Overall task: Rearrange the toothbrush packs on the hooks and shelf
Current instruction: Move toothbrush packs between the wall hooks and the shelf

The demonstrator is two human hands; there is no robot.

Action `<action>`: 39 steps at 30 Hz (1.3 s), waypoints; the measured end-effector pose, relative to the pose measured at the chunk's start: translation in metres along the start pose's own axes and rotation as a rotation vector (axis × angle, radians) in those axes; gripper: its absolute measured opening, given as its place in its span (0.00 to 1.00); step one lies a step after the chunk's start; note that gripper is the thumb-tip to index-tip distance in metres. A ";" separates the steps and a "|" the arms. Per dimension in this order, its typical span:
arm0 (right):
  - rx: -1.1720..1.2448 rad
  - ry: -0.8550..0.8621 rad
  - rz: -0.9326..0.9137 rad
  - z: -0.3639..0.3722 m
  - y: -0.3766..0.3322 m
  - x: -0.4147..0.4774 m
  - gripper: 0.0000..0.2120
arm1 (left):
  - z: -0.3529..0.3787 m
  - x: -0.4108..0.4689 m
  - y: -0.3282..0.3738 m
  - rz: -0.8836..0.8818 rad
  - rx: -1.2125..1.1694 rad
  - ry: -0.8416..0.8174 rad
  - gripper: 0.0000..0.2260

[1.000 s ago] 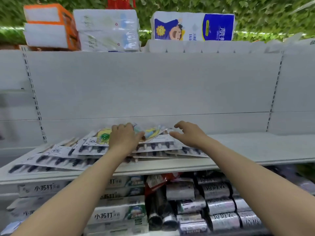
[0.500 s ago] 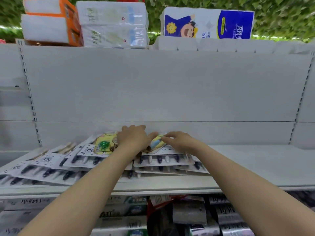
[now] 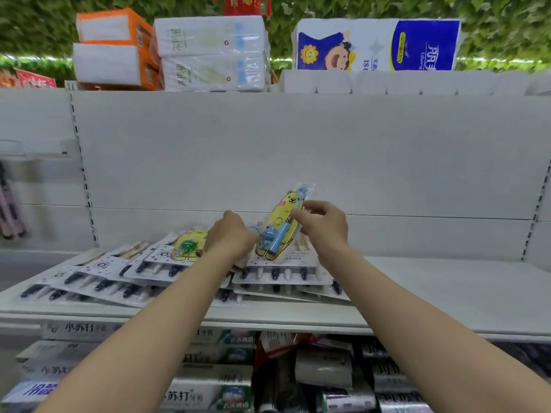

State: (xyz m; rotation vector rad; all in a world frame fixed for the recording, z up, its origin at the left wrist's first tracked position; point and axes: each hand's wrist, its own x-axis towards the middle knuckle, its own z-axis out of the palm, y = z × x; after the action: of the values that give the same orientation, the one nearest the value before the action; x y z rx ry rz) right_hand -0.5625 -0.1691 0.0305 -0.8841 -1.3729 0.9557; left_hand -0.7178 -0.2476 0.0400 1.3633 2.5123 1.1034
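Toothbrush packs (image 3: pixel 167 275) mostly lie fanned in a loose heap on the shelf (image 3: pixel 432 290); no hooks seen in the head view, so task looks early. Right hand (image 3: pixel 323 226) pinches a yellow kids' pack (image 3: pixel 281 225), tilted up off the heap. Left hand (image 3: pixel 231 238) presses on the pile, fingers hidden, grip can't tell. Shelf bare to the right, back panel (image 3: pixel 298 150) close behind, front edge near

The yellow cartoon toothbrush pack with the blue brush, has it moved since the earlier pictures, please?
Yes. The yellow cartoon toothbrush pack, pinched by the right hand, has risen off the flat white toothbrush packs.
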 end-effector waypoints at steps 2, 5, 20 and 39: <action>0.035 0.052 -0.082 -0.005 -0.005 -0.008 0.15 | 0.003 -0.011 0.000 -0.029 -0.132 0.017 0.23; 0.081 0.116 -0.154 -0.015 -0.012 -0.023 0.16 | 0.008 -0.033 0.000 -0.051 -0.451 0.021 0.26; 0.509 -0.017 -0.041 -0.062 -0.022 -0.181 0.10 | -0.002 -0.212 -0.056 -0.119 -1.179 0.015 0.19; 0.537 -0.277 0.086 0.112 -0.043 -0.337 0.07 | -0.154 -0.293 -0.243 -0.065 -1.263 0.384 0.21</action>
State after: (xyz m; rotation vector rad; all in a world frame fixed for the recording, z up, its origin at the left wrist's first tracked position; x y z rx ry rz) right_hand -0.6636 -0.5013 -0.0541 -0.4154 -1.2176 1.4677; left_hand -0.7708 -0.6392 -0.0730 0.6851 1.3064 2.4127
